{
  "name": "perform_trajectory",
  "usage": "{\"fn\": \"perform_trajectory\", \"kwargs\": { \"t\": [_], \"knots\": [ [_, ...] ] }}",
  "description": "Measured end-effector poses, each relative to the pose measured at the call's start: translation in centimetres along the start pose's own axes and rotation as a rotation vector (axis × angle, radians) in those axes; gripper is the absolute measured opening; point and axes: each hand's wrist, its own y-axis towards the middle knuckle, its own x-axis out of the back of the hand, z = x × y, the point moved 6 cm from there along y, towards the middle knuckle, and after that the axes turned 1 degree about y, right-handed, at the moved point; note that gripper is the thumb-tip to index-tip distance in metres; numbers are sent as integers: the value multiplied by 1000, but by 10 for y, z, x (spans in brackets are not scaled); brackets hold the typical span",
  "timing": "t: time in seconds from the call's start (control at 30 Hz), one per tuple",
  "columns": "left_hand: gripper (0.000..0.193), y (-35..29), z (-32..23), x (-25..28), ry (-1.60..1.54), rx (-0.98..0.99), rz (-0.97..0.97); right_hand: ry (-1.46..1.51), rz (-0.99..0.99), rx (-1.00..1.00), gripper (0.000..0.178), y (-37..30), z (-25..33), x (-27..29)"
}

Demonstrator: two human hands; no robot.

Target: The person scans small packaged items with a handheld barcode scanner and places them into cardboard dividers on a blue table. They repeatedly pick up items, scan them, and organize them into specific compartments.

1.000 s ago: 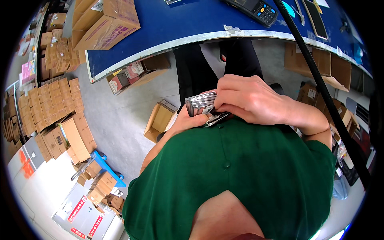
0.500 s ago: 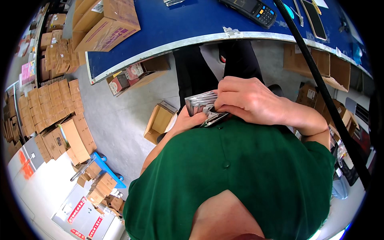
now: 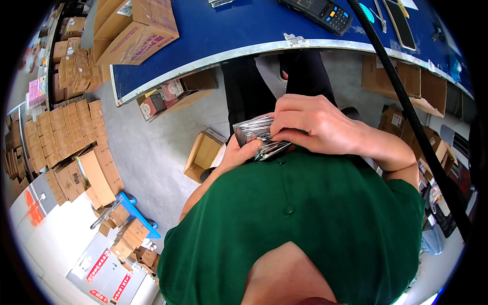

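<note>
A thick stack of flat silvery packets (image 3: 247,130) is held in front of my green shirt, above my lap. My left hand (image 3: 238,152) is closed around its lower left side, with the thumb lying across the near packets. From the right, my right hand (image 3: 310,124) reaches over with bent fingers, its thumb and fingertips pinching the packets' upper right edges. The packets fan apart slightly at the top. What is printed on them is too small to make out, and my right fingers hide part of the stack.
Ahead is a blue table (image 3: 229,30) with a pale edge, bearing an open cardboard box (image 3: 140,38), a handheld scanner (image 3: 325,15) and a phone (image 3: 400,24). An open carton (image 3: 203,155) sits on the floor. Stacked cartons (image 3: 66,132) and a blue trolley (image 3: 137,213) stand left. A black strap (image 3: 401,91) crosses the right side.
My right hand has shifted slightly up and left over the packets. A dark gap between them has closed, and more silvery edges show there. My left hand keeps its grip.
</note>
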Motion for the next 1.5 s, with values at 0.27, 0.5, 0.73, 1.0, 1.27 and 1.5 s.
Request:
{"fn": "perform_trajectory", "kwargs": {
  "t": [0.27,0.5,0.73,1.0,1.27,1.5],
  "knots": [
    [62,-6,-5,-3,94,33,-65,60,-2,-2,15,0,-1,2],
    [58,-6,1,6,117,59,-107,-86,-22,28,16,0,6,1],
    [47,-2,-16,-19,38,-75,-95,-111,-5,115,19,-3,12,1],
    [78,-6,-15,-24,45,100,-23,-20,35,5,14,-9,1,2],
    [78,-6,-19,-31,37,203,-60,41,115,-27,12,-9,0,3],
    [84,1,-24,-50,-149,180,88,-41,53,-36,10,-3,1,9]
  ]
}}
